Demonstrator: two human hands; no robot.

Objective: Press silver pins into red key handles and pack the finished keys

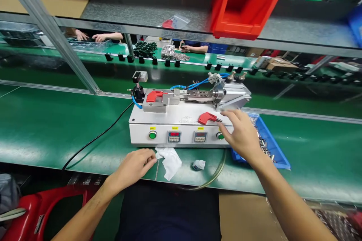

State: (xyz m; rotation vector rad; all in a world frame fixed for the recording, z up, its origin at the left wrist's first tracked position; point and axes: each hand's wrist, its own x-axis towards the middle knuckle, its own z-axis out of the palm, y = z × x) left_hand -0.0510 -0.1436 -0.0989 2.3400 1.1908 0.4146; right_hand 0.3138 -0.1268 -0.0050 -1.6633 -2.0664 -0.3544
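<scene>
My right hand [240,131] reaches over the right end of a white bench machine [166,118], its thumb and forefinger apart. Between their tips is the metal end of a red pistol-shaped plastic part [207,118] lying on the machine's top; I cannot tell whether they touch it. A second red part [154,96] sits in the metal fixture at the left, in line with a steel rod. My left hand [137,163] rests on the green table, fingers loosely bent and thumb apart, close beside a crumpled white tissue [171,162]. Nothing shows in it.
A blue tray [273,147] of metal pins stands right of the machine, partly behind my right arm. A small white-capped bottle [198,164] and a clear hose [216,175] lie in front. A black cable [96,141] runs left. Overhead, a shelf carries a red bin [237,26]. Other people's hands work beyond.
</scene>
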